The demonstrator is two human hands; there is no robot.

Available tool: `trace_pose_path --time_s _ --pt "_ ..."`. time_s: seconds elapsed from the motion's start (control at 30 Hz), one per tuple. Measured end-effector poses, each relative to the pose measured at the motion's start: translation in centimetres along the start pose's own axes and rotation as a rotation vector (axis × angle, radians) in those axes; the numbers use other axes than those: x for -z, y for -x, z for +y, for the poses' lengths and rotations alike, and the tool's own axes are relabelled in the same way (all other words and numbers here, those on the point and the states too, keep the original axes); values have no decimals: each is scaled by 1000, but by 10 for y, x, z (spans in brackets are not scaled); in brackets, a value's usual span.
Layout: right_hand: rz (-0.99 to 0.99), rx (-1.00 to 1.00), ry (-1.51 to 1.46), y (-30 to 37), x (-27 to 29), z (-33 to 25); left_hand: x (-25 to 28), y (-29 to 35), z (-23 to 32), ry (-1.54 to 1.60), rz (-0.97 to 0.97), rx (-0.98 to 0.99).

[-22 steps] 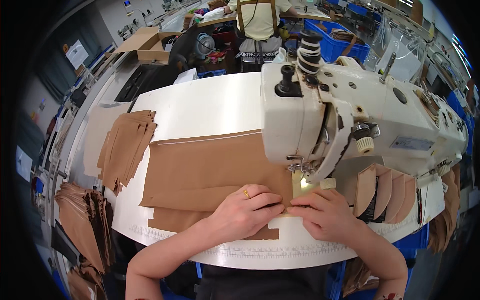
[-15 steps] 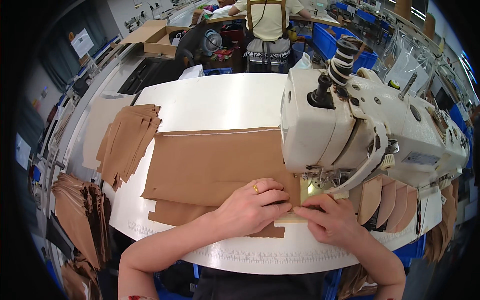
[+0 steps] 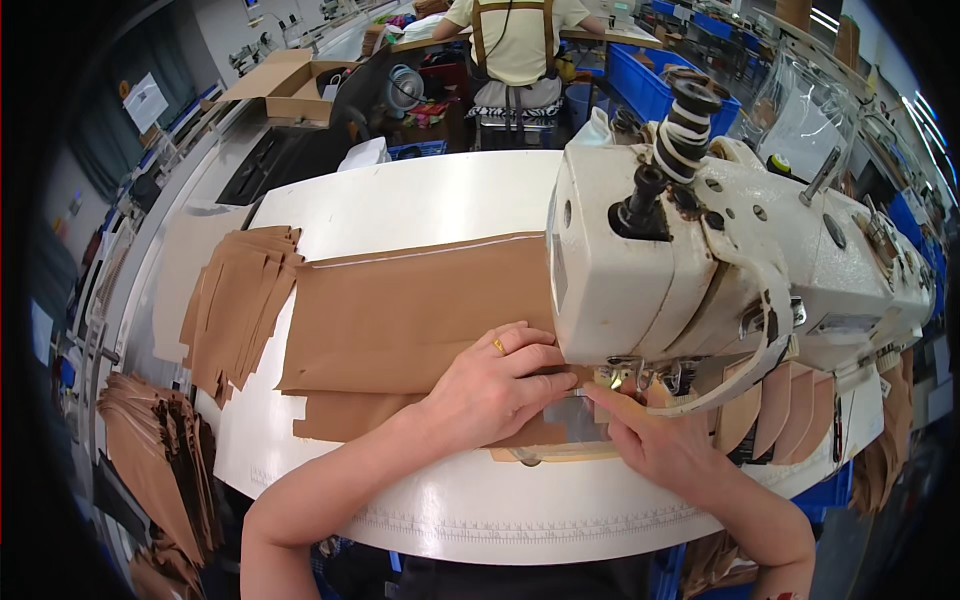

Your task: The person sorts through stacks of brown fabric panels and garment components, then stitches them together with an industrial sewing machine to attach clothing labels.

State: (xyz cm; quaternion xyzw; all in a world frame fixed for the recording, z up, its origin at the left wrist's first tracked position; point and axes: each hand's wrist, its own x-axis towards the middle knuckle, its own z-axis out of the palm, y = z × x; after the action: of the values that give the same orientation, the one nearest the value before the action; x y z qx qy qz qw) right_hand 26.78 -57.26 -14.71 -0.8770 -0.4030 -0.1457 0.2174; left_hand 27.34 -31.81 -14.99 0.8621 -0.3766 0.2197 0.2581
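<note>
A large brown panel (image 3: 420,310), with a pale line along its far edge, lies on the white table left of the sewing machine (image 3: 650,260). Its near part is folded over, and a brown layer (image 3: 350,415) shows below the fold. My left hand (image 3: 505,385), a ring on one finger, rests on the panel with bent fingers gripping it by its right edge. Close to its fingertips, my right hand (image 3: 655,430) reaches in under the machine head with the index finger forward and the others curled. What its fingertips pinch is hidden. The presser foot (image 3: 620,375) is just beyond them.
Fanned brown pieces (image 3: 240,300) lie at the table's left, and a thicker brown stack (image 3: 160,460) hangs lower left. Curved tan pieces (image 3: 795,410) stand right of my right hand. A person (image 3: 515,40) sits beyond the table, near a blue crate (image 3: 650,95).
The panel has slid away from me, baring more of the plate in front of the machine. Both hands moved with it, and my right index finger is now straighter. The view shifted slightly.
</note>
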Motion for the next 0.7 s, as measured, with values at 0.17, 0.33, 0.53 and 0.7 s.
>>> trace_pose_path --time_s 0.17,0.33,0.53,0.7 --pt "-66 -37 -42 5 0 1 0 -2 -7 -9 -27 88" --pt "-146 143 -465 16 21 -55 4 5 -3 -67 -28 211" --pt "-141 -31 -814 79 -11 -132 38 3 42 -425 -215 472" --pt "-775 -498 -1517 77 -43 -144 61 19 28 158 -281 748"
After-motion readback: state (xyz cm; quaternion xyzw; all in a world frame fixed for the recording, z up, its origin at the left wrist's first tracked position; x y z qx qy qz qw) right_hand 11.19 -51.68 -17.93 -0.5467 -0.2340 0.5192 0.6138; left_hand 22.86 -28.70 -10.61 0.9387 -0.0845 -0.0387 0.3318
